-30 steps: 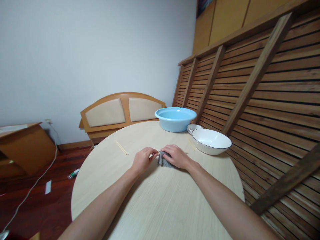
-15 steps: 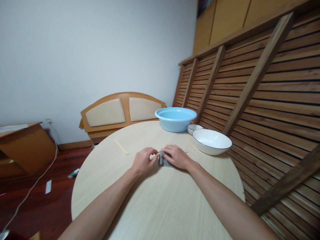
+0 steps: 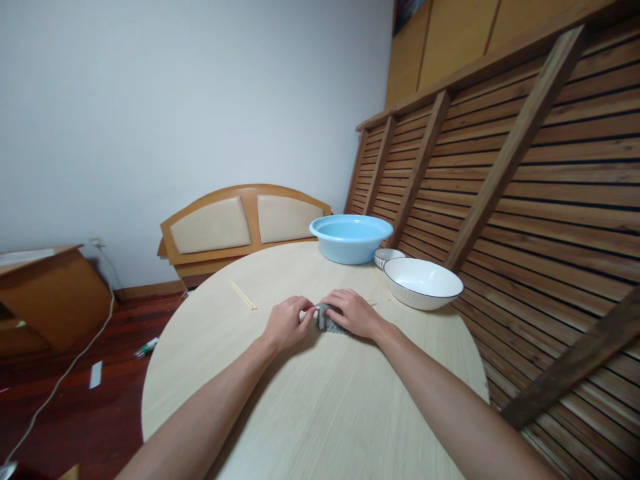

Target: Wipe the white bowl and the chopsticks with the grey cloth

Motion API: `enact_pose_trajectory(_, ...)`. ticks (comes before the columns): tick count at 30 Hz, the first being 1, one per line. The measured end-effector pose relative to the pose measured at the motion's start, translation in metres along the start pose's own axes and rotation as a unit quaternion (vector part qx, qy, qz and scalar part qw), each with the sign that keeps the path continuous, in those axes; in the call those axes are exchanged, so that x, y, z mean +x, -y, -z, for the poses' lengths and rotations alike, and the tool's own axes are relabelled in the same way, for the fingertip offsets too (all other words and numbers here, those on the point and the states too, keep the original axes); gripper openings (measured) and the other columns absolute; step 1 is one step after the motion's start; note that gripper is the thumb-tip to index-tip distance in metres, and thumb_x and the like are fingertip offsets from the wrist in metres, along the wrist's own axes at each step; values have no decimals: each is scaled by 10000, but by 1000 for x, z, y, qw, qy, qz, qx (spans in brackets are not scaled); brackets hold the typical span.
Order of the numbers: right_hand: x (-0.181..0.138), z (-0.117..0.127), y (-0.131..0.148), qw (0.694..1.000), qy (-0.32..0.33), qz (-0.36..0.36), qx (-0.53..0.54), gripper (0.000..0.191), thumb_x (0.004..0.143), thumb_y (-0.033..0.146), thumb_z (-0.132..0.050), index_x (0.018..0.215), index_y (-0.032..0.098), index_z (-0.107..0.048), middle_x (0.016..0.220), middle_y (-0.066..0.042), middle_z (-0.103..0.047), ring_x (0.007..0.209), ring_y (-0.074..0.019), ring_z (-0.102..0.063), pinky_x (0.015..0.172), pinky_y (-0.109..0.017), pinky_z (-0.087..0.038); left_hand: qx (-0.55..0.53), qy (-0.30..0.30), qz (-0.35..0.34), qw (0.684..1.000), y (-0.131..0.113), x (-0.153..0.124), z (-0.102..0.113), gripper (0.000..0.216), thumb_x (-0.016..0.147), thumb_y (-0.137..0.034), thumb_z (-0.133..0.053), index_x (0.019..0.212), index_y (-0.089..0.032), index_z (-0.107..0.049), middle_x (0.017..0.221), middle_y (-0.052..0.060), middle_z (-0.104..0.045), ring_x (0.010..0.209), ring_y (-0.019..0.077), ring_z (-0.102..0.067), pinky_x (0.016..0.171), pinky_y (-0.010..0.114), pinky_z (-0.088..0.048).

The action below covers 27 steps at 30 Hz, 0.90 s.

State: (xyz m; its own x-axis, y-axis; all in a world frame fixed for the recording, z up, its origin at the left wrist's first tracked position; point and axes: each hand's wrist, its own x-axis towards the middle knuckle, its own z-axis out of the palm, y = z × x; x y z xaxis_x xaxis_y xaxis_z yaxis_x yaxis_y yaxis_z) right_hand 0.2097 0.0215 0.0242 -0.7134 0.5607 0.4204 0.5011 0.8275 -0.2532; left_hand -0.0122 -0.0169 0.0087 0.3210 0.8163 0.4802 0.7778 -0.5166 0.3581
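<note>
Over the middle of the round table my left hand (image 3: pixel 289 321) is closed, thumb and forefinger pinching a thin pale needle at the left edge of a small grey knitted piece (image 3: pixel 329 321). From the other side, my right hand (image 3: pixel 352 313) has its fingers wrapped over the top of this knitting and grips it. A pale needle end (image 3: pixel 371 303) sticks out beyond the right hand. Most of the needle and part of the knitting are hidden by my fingers.
Two pale thin sticks (image 3: pixel 243 295) lie on the table (image 3: pixel 310 413) to the left. More lie by the white bowl (image 3: pixel 424 283) at right. A small bowl (image 3: pixel 389 255) and a light blue basin (image 3: pixel 351 248) stand behind. A slatted wooden frame (image 3: pixel 505 193) leans along the right.
Almost nothing differs. My left fingers have shifted very slightly at the knitting's edge, while my right hand keeps its place.
</note>
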Motion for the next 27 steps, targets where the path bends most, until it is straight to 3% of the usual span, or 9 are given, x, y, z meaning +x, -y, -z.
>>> enact_pose_trajectory(11, 0, -1, 0, 1000, -3, 4, -6, 160, 979, 214, -611, 1121, 203, -683, 1016, -49, -685, 979, -188, -627, 891, -328, -430, -19, 9, 21, 1000, -1, 0, -2, 210, 971, -292, -509, 898, -197, -681, 880, 37, -726, 795, 159, -653, 737, 273, -453)
enact_pose_trajectory(27, 0, -1, 0, 1000, -1, 3, -8, 173, 969, 208, -625, 1124, 221, -699, 1014, -45, -694, 978, -185, -634, 893, -326, -434, 7, 16, 29, 999, -3, 1, -2, 308, 1002, -314, -458, 852, -199, -702, 810, 49, -725, 748, 160, -656, 680, 259, -439)
